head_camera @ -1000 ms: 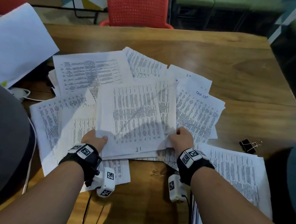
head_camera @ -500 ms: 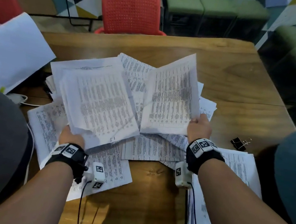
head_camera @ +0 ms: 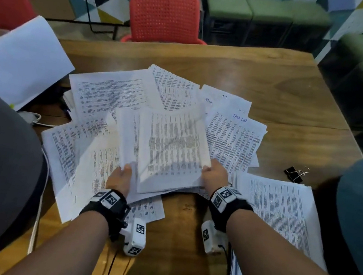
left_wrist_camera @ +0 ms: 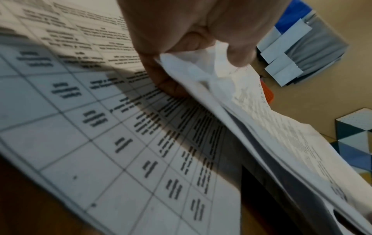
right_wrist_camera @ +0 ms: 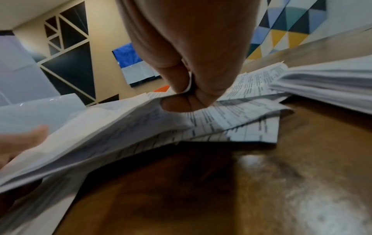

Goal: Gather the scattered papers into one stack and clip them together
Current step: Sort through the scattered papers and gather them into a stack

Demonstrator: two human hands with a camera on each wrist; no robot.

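Printed sheets lie scattered [head_camera: 112, 91] over the middle of the wooden table [head_camera: 275, 85]. Both hands hold one lifted bundle of papers [head_camera: 169, 149] above the pile. My left hand [head_camera: 122, 175] grips its near left corner, thumb on top; the left wrist view shows the bundle [left_wrist_camera: 261, 119] pinched between thumb and fingers [left_wrist_camera: 165, 82]. My right hand [head_camera: 214, 172] pinches the near right corner, and its fingers [right_wrist_camera: 181, 105] curl under the sheets [right_wrist_camera: 120, 127] in the right wrist view. A black binder clip [head_camera: 294, 174] lies on the table to the right.
A separate stack of printed pages [head_camera: 280, 219] lies at the near right. A large blank white sheet [head_camera: 17, 62] rests at the far left over dark items and a white cable [head_camera: 33, 116]. A red chair [head_camera: 164, 15] stands behind the table. Dark seat backs flank me.
Half a second ago each hand held its own raised batch apart; now the two batches are together as one bundle held by both hands, lower and at the centre.
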